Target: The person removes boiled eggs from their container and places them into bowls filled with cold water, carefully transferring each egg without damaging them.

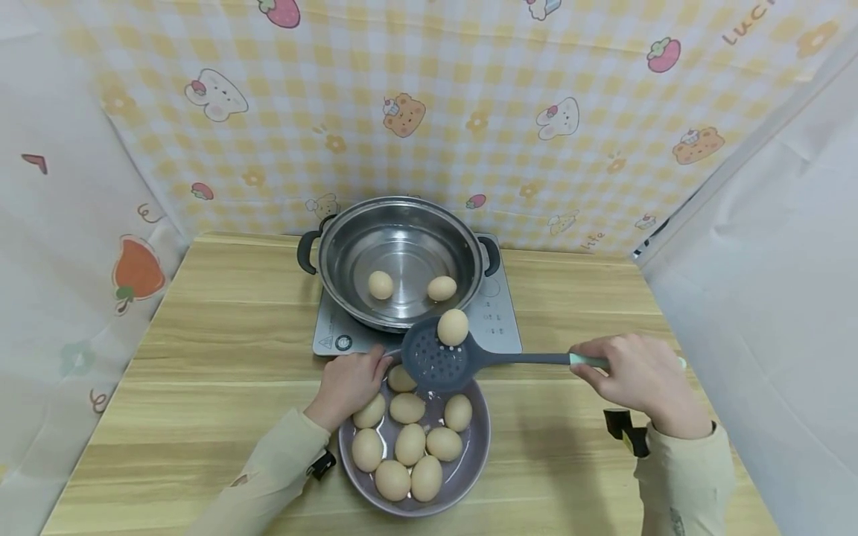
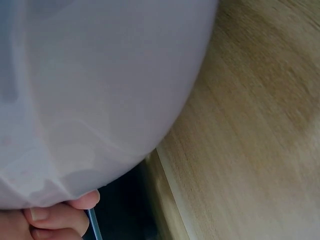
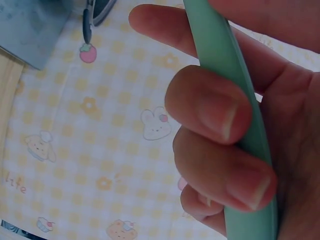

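My right hand [image 1: 633,376] grips the mint-green handle [image 3: 215,55] of a grey slotted spoon [image 1: 429,365], its fingers curled round it in the right wrist view. One egg [image 1: 453,327] rests on the spoon's far edge, between pot and bowl. My left hand [image 1: 351,387] holds the far left rim of a purple-grey bowl [image 1: 474,461], with several eggs [image 1: 410,444] lying in it. The spoon head overlaps the bowl's far side and partly hides an egg there. Beyond stands a steel pot [image 1: 401,238] with two eggs [image 1: 380,285] inside.
The pot sits on a flat cooktop [image 1: 503,327] near the back of the wooden table [image 1: 234,357]. Black handles [image 1: 306,251] stick out at the pot's sides. A yellow checked cloth [image 1: 442,149] hangs behind, with white sheets [image 1: 771,246] at both sides.
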`<state>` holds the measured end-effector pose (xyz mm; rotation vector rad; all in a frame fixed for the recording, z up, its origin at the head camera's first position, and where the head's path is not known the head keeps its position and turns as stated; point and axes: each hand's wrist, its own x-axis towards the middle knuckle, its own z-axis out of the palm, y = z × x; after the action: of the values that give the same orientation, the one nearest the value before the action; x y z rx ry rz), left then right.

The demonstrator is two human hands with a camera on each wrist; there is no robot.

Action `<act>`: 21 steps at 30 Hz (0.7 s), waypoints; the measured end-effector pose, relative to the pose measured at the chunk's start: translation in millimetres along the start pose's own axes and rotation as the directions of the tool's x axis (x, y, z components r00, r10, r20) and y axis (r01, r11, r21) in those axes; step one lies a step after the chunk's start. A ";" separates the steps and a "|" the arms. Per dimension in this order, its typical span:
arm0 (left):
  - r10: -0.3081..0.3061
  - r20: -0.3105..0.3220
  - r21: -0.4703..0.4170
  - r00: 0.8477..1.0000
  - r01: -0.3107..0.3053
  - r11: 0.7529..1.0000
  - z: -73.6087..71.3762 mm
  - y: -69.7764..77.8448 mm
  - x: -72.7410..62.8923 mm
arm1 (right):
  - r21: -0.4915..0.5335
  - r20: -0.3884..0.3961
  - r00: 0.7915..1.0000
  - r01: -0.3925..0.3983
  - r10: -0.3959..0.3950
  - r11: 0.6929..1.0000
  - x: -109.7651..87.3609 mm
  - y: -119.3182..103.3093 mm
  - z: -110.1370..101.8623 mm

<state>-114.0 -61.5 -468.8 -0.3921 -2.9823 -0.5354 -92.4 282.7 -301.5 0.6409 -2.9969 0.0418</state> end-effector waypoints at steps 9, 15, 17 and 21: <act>0.004 -0.020 -0.007 1.000 -0.004 1.000 0.6 -1.0 -0.5 | -0.001 0.006 1.000 0.023 -0.023 1.000 17.2 2.9 -13.3; 0.013 -0.024 -0.006 1.000 -0.013 1.000 2.3 -2.4 -0.8 | 0.037 0.061 0.998 0.015 -0.017 0.999 36.1 5.9 -17.3; 0.013 -0.019 -0.008 1.000 -0.013 1.000 2.2 -2.3 -0.8 | 0.038 0.071 0.997 0.016 -0.018 0.999 42.9 6.7 -17.8; 0.018 -0.025 -0.006 1.000 -0.018 1.000 2.7 -2.3 -0.8 | 0.017 0.094 0.996 0.010 -0.012 1.000 55.6 7.3 -17.0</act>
<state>-114.0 -62.8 -472.1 -0.4086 -2.9507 -0.5433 -144.7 267.5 -280.2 0.6801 -3.0862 0.0372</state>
